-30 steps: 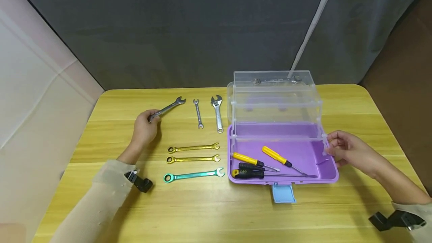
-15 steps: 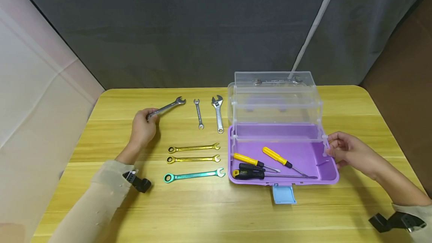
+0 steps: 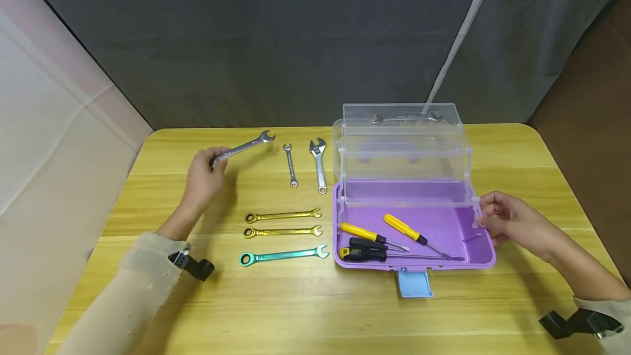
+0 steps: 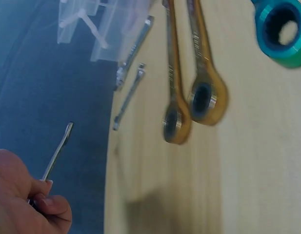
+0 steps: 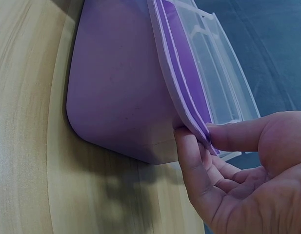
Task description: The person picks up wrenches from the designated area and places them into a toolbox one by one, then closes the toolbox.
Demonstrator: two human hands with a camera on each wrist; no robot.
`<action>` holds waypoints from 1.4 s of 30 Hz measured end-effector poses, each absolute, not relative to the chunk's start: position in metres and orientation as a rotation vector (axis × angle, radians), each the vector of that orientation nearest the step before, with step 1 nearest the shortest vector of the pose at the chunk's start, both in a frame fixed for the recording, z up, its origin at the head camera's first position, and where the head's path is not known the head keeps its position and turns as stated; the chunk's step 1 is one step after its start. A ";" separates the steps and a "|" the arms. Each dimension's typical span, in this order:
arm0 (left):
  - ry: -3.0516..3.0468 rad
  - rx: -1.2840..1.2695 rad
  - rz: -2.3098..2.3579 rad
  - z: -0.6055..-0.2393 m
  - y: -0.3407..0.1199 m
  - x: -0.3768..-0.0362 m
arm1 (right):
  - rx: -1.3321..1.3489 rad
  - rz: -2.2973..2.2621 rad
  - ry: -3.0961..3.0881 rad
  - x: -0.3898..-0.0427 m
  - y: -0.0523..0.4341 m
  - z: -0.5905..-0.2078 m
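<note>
Raised clear of the table [image 3: 345, 316] since a second ago, the wrench [image 3: 244, 148] is now held aloft at the far left, its open end tilted up and away; the lift is judged complete. It is pinched by its near end in the curled fingers of the left hand [image 3: 201, 178]. The toolbox [image 3: 414, 223] rim is pinched at its right edge by thumb and fingers of the right hand [image 3: 512, 223], unchanged.

wrench: my left hand [image 3: 199, 179] pinches the silver open-ended wrench [image 3: 244, 148] by its near end; it is lifted off the table, jaw end tilted up and away.
toolbox: my right hand [image 3: 512, 222] grips the right rim of the open purple toolbox [image 3: 485, 253], its clear tiers raised behind.
</note>
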State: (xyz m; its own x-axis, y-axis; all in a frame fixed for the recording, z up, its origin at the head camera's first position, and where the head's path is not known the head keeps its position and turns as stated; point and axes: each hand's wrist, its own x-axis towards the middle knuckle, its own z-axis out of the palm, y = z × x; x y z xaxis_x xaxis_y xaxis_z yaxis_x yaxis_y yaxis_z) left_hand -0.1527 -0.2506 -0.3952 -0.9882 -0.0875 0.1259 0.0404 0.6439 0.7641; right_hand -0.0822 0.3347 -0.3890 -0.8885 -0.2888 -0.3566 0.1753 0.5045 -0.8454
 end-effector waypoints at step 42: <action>-2.692 -0.293 -1.378 -0.301 -0.151 -0.181 | -0.096 -1.385 2.279 -0.082 0.336 -0.390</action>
